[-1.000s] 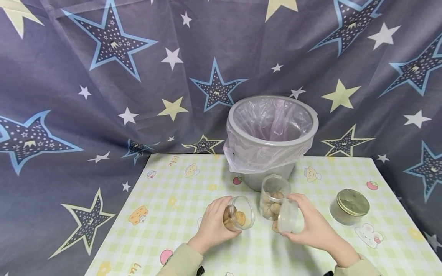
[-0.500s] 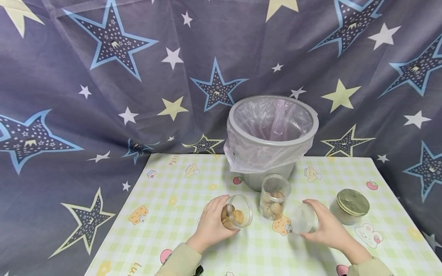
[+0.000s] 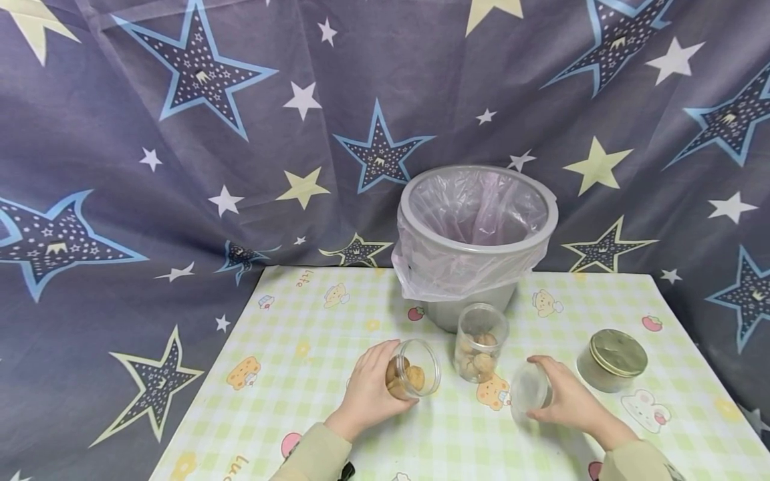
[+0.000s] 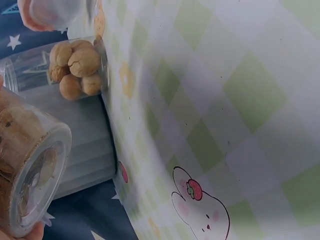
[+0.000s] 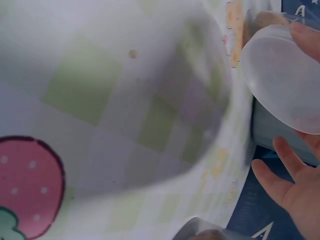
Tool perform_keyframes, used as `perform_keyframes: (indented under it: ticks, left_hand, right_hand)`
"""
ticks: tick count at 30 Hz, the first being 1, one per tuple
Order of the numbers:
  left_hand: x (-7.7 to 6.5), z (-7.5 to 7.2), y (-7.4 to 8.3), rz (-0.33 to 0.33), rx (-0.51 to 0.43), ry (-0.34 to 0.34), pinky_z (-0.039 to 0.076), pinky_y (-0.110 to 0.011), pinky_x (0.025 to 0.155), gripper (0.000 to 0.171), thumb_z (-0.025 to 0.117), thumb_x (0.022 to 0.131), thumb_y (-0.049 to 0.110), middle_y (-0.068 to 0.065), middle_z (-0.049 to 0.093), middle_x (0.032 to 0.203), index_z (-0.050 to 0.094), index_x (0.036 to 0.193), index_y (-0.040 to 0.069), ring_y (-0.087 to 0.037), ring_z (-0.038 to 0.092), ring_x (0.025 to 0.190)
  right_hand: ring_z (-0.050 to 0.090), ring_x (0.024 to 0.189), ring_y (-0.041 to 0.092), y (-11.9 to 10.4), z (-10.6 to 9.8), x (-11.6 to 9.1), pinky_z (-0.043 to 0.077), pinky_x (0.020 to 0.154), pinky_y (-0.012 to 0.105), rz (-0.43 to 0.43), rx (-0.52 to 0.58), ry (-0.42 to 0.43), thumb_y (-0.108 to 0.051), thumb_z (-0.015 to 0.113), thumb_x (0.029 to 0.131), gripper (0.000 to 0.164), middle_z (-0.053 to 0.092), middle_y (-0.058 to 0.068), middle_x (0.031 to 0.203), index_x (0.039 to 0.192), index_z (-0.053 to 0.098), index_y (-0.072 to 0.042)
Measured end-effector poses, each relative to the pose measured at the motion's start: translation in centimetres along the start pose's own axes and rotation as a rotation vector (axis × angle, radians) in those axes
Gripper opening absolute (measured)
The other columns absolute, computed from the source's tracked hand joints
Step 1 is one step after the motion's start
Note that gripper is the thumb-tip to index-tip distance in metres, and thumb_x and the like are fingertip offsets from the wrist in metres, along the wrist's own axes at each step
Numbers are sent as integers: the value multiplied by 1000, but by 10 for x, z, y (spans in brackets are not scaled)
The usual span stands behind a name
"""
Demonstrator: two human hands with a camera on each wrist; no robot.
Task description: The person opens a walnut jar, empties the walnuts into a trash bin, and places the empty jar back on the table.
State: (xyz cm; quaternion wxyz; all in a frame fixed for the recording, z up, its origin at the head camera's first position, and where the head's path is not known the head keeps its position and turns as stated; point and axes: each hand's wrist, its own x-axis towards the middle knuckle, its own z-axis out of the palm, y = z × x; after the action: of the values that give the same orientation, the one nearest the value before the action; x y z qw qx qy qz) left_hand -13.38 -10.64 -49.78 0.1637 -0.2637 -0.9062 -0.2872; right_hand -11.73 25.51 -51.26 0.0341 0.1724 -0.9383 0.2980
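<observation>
My left hand (image 3: pixel 369 384) grips a clear plastic jar (image 3: pixel 428 357), tilted with its open mouth to the right. Round brown pieces (image 3: pixel 415 378) lie inside it. In the left wrist view the base of this jar (image 4: pixel 59 150) faces the camera. My right hand (image 3: pixel 565 394) holds a translucent round lid (image 3: pixel 529 391) by its edge, between thumb and fingers, close over the table. In the right wrist view the lid (image 5: pixel 280 75) shows its pale flat face. Between the hands, a second clear jar (image 3: pixel 481 321) stands upright without a lid, several walnut-like pieces (image 4: pixel 82 62) at its bottom.
Behind the upright jar stands a grey bin (image 3: pixel 535 244) lined with a pinkish plastic bag (image 3: pixel 445 267). A short round container with a gold lid (image 3: pixel 618 352) is right of my right hand. A checked cloth (image 3: pixel 313 414) covers the table; a starry curtain (image 3: pixel 361 80) hangs behind it.
My right hand has moved right, taking the lid away from beside the upright jar and turning it flatter. My left hand and its jar have shifted only slightly left.
</observation>
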Motion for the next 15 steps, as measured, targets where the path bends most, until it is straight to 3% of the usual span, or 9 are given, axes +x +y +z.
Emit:
perform_keyframes:
  ticks: [15]
  left_hand:
    - [0, 3, -1, -6, 10, -4, 44, -48, 100, 94, 90, 56, 36, -8, 55, 127, 45, 134, 6, -25, 52, 119]
  right_hand:
    - [53, 108, 44, 18, 6, -3, 46, 88, 60, -11, 2, -28, -21, 90, 51, 92, 56, 23, 123, 127, 46, 4]
